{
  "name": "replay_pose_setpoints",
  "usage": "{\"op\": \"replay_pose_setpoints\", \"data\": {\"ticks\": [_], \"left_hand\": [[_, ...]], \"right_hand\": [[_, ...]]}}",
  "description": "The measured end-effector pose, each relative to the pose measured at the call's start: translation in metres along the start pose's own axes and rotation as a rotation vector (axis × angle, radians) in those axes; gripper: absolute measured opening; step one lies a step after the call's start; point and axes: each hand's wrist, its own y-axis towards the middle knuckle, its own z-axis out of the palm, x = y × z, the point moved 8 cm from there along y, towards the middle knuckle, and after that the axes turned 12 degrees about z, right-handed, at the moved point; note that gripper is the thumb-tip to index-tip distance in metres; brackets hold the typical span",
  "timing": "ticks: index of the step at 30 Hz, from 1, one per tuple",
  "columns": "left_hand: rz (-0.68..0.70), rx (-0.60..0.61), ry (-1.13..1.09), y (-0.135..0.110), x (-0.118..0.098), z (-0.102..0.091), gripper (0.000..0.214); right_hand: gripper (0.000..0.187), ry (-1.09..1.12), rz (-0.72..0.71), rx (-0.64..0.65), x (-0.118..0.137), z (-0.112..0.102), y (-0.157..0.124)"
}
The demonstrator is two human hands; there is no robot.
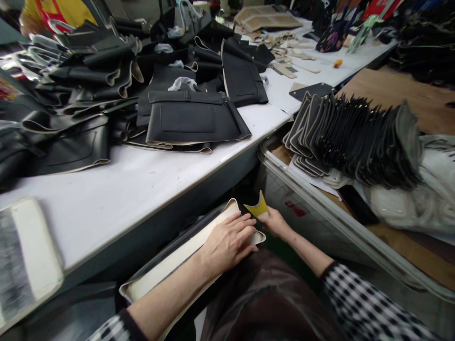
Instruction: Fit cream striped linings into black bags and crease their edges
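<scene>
On my lap lies a black leather bag piece with its cream lining side showing and its edges curling up. My left hand lies over its far end, fingers together and bent around the leather near the edge. Just beyond that end, my right hand is closed on a yellow scraper-like piece, flat, with a concave, two-pointed tip. The tip points up and left, apart from the leather. The fingers of my right hand are partly hidden behind the wrist.
Black leather bag pieces are heaped on the white table. At right, a clear plastic bin carries a row of dark leather flaps and plastic-wrapped items. A cream-edged board sits at left. A person in yellow stands behind.
</scene>
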Motion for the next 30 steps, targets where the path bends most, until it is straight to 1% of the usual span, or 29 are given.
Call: {"op": "replay_pose_setpoints", "data": {"ticks": [1,3,4,5,7,8,10,12,14,17,21,24,26,27,28,30], "left_hand": [[0.0,0.001,-0.001,0.0,0.0,0.0,0.029],[-0.003,0.004,-0.009,0.001,0.0,0.0,0.031],[-0.006,0.006,-0.016,0.001,0.0,0.0,0.031],[-0.01,0.008,-0.023,0.002,-0.001,-0.001,0.032],[-0.022,0.009,-0.035,0.003,-0.001,-0.003,0.034],[-0.028,0.01,-0.04,0.004,-0.001,-0.004,0.034],[-0.036,0.016,-0.044,0.006,-0.001,-0.007,0.035],[-0.043,0.024,-0.04,0.007,-0.001,-0.008,0.036],[-0.054,0.034,-0.037,0.008,-0.001,-0.009,0.036],[-0.068,0.043,-0.04,0.008,0.001,-0.009,0.036],[-0.066,0.046,-0.044,0.008,0.003,-0.008,0.035],[-0.043,0.052,-0.028,0.007,0.002,-0.006,0.035],[-0.026,0.049,-0.005,0.007,0.001,-0.006,0.037],[-0.019,0.047,0.009,0.007,0.001,-0.007,0.039],[-0.012,0.048,0.022,0.008,0.001,-0.008,0.042],[0.006,0.068,0.045,0.011,0.001,-0.01,0.05]], "right_hand": [[0.03,-0.03,0.01,0.013,-0.005,-0.016,-0.009],[0.04,-0.109,0.049,0.098,-0.013,-0.042,-0.033],[0.044,-0.179,0.072,0.165,-0.015,-0.048,-0.046],[0.047,-0.276,0.08,0.234,-0.015,-0.049,-0.059],[0.049,-0.432,0.063,0.332,-0.008,-0.042,-0.08],[0.049,-0.485,0.043,0.355,-0.003,-0.035,-0.087],[0.048,-0.527,0.009,0.355,0.009,-0.02,-0.094],[0.049,-0.541,0.012,0.338,0.015,-0.008,-0.095],[0.051,-0.534,0.042,0.327,0.014,-0.002,-0.094],[0.053,-0.495,0.086,0.341,0.009,0.003,-0.093],[0.057,-0.441,0.092,0.347,0.007,0.007,-0.093],[0.057,-0.353,0.099,0.36,-0.001,0.008,-0.092],[0.054,-0.212,0.14,0.414,-0.014,0.007,-0.093],[0.051,-0.094,0.166,0.447,-0.023,0.007,-0.093],[0.048,0.072,0.194,0.468,-0.031,0.007,-0.091],[0.04,0.45,0.231,0.446,-0.044,0.007,-0.081]]}}
